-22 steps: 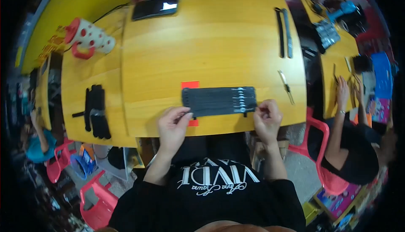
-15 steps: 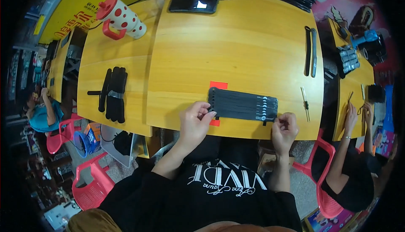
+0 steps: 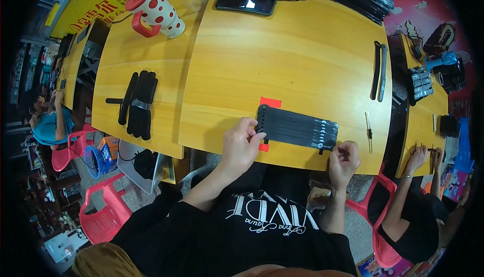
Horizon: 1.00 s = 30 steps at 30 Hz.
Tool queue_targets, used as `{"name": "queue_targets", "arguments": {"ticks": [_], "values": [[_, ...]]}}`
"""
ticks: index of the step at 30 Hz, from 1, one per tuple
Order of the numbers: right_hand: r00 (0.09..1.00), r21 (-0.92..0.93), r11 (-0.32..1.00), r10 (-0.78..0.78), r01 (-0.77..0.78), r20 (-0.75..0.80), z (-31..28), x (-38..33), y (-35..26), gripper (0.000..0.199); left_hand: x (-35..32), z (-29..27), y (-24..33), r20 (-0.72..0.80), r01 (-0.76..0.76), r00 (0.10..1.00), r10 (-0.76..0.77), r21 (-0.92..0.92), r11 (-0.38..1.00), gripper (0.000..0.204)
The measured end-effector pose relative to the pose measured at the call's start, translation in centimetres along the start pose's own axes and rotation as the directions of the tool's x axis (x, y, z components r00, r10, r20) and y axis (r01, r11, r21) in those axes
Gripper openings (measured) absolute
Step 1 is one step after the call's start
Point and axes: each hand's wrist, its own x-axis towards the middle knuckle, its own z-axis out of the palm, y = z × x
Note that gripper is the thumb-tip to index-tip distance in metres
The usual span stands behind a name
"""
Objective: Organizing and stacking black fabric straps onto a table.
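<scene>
Left hand [image 3: 242,146]: pinching strips [image 3: 295,126]
Right hand [image 3: 345,163]: likewise, I see
Red card [image 3: 270,102]: beneath strips
Tool [image 3: 370,134]: right
Cup [image 3: 162,17]: far left

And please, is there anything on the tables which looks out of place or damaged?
No spill or damage is visible. One small oddity: on the left, a black piece juts out crosswise beside the black bundle, whose pieces run together lengthwise. The flat row of black strips looks orderly.

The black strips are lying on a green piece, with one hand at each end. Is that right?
Not quite: the piece under the black strips is red, not green, as the head view shows. The left hand and right hand are indeed at opposite ends.
</scene>
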Motion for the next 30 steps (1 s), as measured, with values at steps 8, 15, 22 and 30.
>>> {"name": "queue_targets", "arguments": {"ticks": [8,15,22,30], "values": [[1.0,0.028,1.0,-0.006,0.006,-0.009,0.2,-0.1,-0.1,0.015,0.1,-0.2,0.7,-0.004,-0.012,1.0,0.013,0.122,0.993,0.022],[0.93,-0.381,0.878,-0.353,0.29,-0.105,0.1,-1.1,-0.1,0.009,-0.7,-1.3,-0.3,-0.062,-0.243,0.957,0.282,0.355,0.903,0.019],[0.822,-0.486,0.668,-0.398,0.564,0.407,3.7,-5.1,-3.6,0.06,-2.9,-1.4,1.2,0.492,-0.587,0.797,0.351,0.493,0.642,0.082],[0.905,-0.655,0.63,-0.352,0.418,0.238,-2.8,-2.8,0.5,0.048,-2.3,-1.7,-0.6,0.47,-0.635,0.772,0.427,0.561,0.531,0.081]]}}
